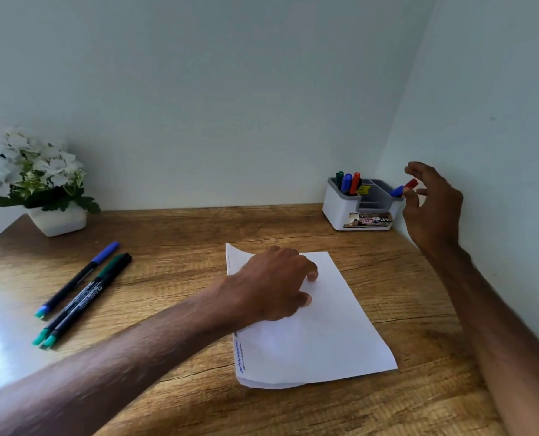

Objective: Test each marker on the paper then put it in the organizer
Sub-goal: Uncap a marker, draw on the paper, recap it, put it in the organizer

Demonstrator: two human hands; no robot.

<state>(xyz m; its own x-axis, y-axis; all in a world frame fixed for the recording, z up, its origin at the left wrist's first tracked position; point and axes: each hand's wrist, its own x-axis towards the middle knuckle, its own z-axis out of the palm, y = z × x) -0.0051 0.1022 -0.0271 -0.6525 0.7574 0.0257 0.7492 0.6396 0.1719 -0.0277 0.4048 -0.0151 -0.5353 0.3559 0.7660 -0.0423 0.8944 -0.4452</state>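
A white sheet of paper lies mid-table, with blue and dark scribbles along its left edge. My left hand rests on its upper part, fingertips down, holding nothing. At the back right stands a white and grey organizer. Its left compartment holds a green, a blue and a red marker. A blue marker and a red marker stick out of its right compartment. My right hand hovers beside them with fingers spread. Three loose markers, blue, green and black, lie on the left.
A white pot of white artificial flowers stands at the back left. The wooden table sits in a corner, with walls behind it and along its right side. Bright glare covers the table's left edge.
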